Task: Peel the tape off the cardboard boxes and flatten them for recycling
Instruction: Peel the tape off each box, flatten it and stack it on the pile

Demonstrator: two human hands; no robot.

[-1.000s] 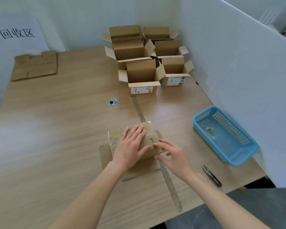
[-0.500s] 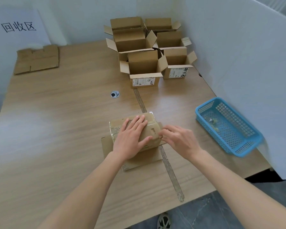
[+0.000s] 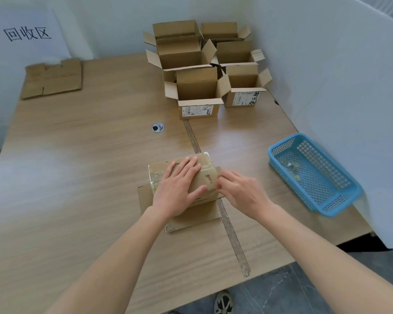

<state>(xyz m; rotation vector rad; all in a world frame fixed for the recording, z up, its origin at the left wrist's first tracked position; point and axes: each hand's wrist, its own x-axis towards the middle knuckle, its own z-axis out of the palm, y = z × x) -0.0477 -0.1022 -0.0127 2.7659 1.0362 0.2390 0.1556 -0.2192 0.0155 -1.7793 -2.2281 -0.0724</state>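
Note:
A small taped cardboard box stands upside down on its spread flaps near the table's front edge. Clear shiny tape covers its top and sides. My left hand lies flat on top of the box, fingers straight and pressing down. My right hand is at the box's right side, its curled fingertips picking at the tape edge there. Whether tape is pinched between them is hidden. Several open cardboard boxes stand at the back of the table.
A blue plastic basket with scraps of tape sits at the right, beside a white partition. Flattened cardboard lies at the back left under a paper sign. A cable hole is mid-table.
My right hand has turned and moved up against the box's right side. The camera has tilted down, so the scissors at the table's front right have left the view. The left hand stays put.

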